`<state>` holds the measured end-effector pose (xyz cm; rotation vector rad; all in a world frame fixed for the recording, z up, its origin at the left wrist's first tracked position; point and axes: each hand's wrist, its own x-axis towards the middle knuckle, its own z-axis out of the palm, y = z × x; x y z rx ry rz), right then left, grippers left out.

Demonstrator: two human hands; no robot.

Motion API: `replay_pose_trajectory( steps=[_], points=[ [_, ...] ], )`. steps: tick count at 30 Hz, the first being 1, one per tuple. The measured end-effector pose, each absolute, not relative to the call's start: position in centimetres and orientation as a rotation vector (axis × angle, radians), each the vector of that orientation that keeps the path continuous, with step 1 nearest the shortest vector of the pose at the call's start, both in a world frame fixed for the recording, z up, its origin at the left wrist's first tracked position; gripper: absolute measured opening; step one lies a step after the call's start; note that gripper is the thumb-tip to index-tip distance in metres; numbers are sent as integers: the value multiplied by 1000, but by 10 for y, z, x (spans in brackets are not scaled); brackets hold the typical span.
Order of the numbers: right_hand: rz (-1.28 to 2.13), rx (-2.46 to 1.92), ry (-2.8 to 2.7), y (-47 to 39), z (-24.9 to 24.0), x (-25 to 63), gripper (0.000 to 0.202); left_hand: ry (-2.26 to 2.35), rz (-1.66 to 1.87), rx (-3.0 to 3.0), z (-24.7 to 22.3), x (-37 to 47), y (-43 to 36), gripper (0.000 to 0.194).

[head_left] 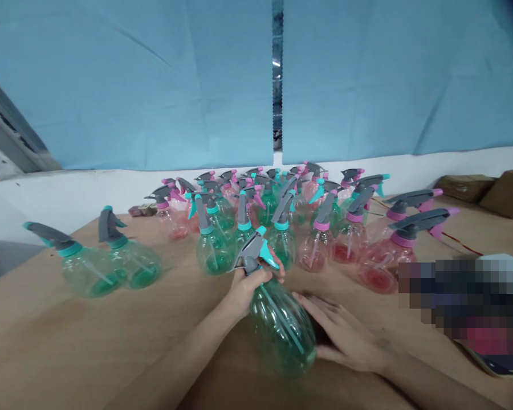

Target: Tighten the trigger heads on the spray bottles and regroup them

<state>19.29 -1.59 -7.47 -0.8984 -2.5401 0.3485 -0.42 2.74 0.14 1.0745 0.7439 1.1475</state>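
A green see-through spray bottle (282, 330) with a grey and turquoise trigger head tilts toward me, its base low and to the right. Around its neck, just under the spray head, my left hand (250, 285) is closed. My right hand (346, 333) is at the bottle's right side, with fingers stretched and apart and the fingertips at or very near the wall. Whether they press on it I cannot tell. Inside the bottle a pale dip tube shows. Just beyond stand more spray bottles, among them a green one (216, 250) and a pink one (314, 250).
Several green and pink spray bottles crowd the wooden table (89, 341) toward the wall. Two green ones (139, 265) stand apart at left. Cardboard boxes (511, 193) sit at back right. A blurred-out patch and a phone-like dark object (491, 364) are at right. Blue sheeting (154, 85) hangs behind.
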Motion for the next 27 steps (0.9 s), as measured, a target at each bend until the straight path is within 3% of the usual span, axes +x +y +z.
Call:
replay_pose_trajectory(
  steps=[9, 20, 27],
  points=[
    [378, -923, -2529, -15, -76, 193, 85, 675, 1208, 1075, 2, -1, 33, 41],
    [425, -896, -2541, -15, -73, 193, 86, 797, 1135, 1048, 2, -3, 28, 17],
    [406, -905, -2545, -15, -76, 192, 88, 675, 1123, 1087, 4, -1, 28, 40]
  ],
)
